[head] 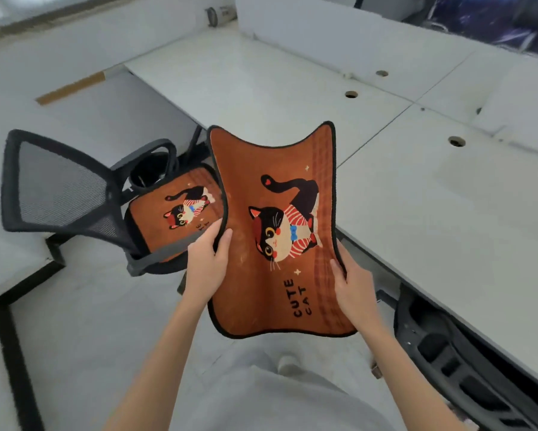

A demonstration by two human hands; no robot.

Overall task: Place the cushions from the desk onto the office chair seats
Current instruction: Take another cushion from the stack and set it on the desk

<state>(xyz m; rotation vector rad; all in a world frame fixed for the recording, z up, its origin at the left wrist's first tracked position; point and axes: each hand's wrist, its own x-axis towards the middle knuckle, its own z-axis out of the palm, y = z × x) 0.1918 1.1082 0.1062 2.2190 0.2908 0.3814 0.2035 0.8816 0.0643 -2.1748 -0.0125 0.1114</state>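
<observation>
two hands: left hand (204, 262) | right hand (353, 284) | grip: both holding cushion (274, 231) edges

A pale grey floor (84, 321) fills the lower left, crossed by a black angular floor strip (11, 346). A brown strip (72, 88) lies on the floor farther back, near the left edge of the view. A small cylindrical object (213, 16), blurred, sits at the top by the white partition panel (308, 23). At the top right corner is a dark blue patterned surface (491, 17). The person's light grey trousers (261, 390) show at the bottom.
</observation>
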